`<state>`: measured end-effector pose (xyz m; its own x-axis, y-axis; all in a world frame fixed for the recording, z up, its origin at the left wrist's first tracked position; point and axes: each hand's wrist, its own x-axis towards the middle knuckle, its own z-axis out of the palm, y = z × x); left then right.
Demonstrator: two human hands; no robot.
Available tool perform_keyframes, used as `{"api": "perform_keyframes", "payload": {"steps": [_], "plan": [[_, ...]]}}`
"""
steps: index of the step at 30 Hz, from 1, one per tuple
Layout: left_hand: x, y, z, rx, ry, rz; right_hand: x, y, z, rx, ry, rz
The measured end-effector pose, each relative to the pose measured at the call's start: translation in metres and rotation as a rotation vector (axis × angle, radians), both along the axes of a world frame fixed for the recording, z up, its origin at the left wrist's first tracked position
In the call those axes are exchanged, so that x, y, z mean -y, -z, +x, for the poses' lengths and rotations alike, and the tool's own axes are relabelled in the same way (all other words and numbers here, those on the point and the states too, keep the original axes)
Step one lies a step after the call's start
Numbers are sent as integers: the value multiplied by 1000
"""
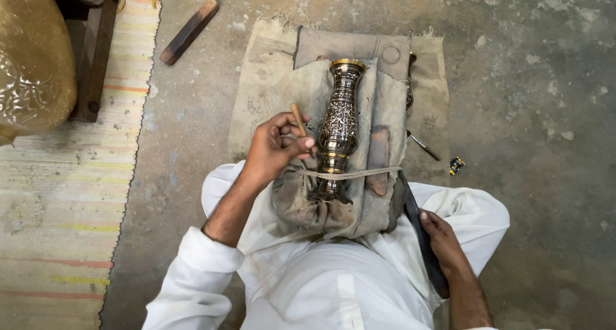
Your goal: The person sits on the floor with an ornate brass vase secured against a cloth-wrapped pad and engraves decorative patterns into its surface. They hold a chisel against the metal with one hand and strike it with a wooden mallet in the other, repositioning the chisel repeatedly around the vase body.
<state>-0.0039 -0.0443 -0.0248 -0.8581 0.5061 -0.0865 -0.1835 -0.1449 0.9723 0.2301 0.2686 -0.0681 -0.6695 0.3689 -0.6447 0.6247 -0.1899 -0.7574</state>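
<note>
Engraved vase (pixel 339 121): base hidden under cloth (pixel 378 99).

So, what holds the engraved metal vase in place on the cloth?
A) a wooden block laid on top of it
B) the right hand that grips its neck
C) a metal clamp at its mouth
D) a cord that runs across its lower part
D: a pale cord crosses the lower part of the vase, while the right hand rests apart from it at the person's side.
</note>
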Motion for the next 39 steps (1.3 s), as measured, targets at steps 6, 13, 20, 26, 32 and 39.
{"api": "perform_keyframes", "payload": {"steps": [6,13,20,26,32,39], "plan": [[-27,-30,-19,-184,139,-194,-9,-6,17,172,-194,-23],[-49,-53,-22,-434,211,-358,-41,-14,42,2,258,-255],[-74,-56,-18,-915,369,-479,-36,-14,27,-95,41,-100],[-85,-56,-17,-1093,482,-743,-29,-19,-3,-259,-160,220],[-86,-55,-17,-1164,510,-795,-10,-29,-20,-478,-121,698],[-83,-47,-13,-1244,536,-792,-7,-77,-42,-610,-350,1366]]}}
